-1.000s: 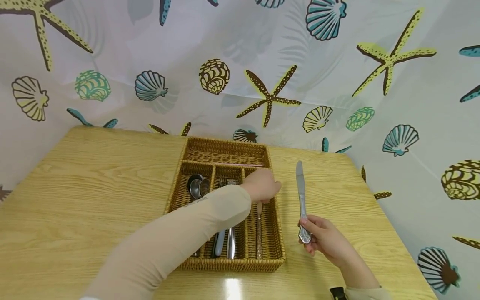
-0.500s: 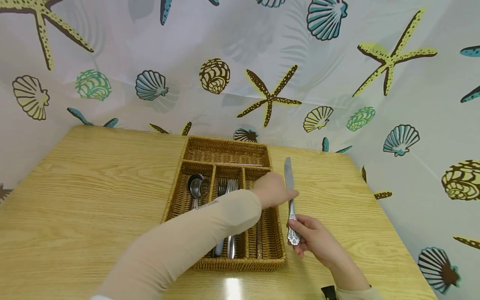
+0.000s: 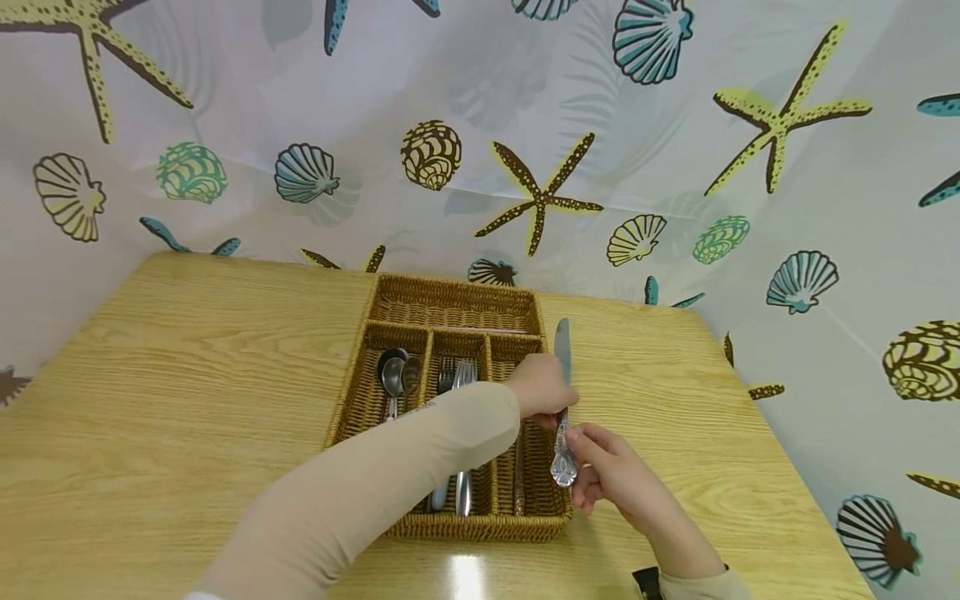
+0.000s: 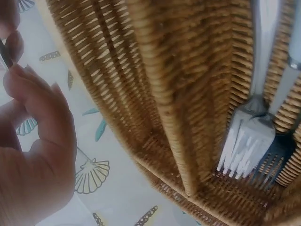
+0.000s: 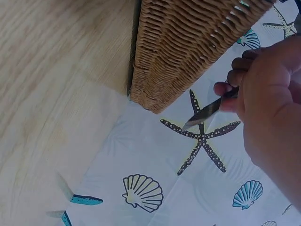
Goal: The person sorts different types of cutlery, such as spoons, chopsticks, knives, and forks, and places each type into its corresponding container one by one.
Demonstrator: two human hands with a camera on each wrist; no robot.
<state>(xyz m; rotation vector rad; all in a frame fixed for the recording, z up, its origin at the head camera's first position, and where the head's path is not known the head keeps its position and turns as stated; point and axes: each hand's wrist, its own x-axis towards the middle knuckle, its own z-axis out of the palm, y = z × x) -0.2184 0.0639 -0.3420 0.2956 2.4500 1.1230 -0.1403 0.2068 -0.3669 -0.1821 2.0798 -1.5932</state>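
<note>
A silver table knife [image 3: 562, 337] with an ornate handle stands blade away from me, over the right edge of the wicker cutlery basket [image 3: 472, 527]. My right hand [image 3: 618, 475] pinches its handle between thumb and fingers. Across the basket reaches my left hand [image 3: 538, 383], its fingers round the knife near where blade and handle meet. In the left wrist view a dark edge of the knife [image 4: 5, 54] shows at the fingertips. The blade [image 5: 207, 113] points out past the fingers in the right wrist view. One knife with a patterned brown handle [image 3: 519, 483] lies in the right compartment below.
Spoons [image 3: 393, 375] lie in the basket's left compartment, several forks [image 3: 463, 375] in the middle one. A thin pink stick [image 3: 487, 331] lies in the long back compartment. The wooden table [image 3: 187, 400] ends at a shell-patterned curtain [image 3: 360, 100] behind and at the sides.
My right hand has carried the knife left to the basket's edge. My left hand has moved right from over the right compartment and now grips the knife too.
</note>
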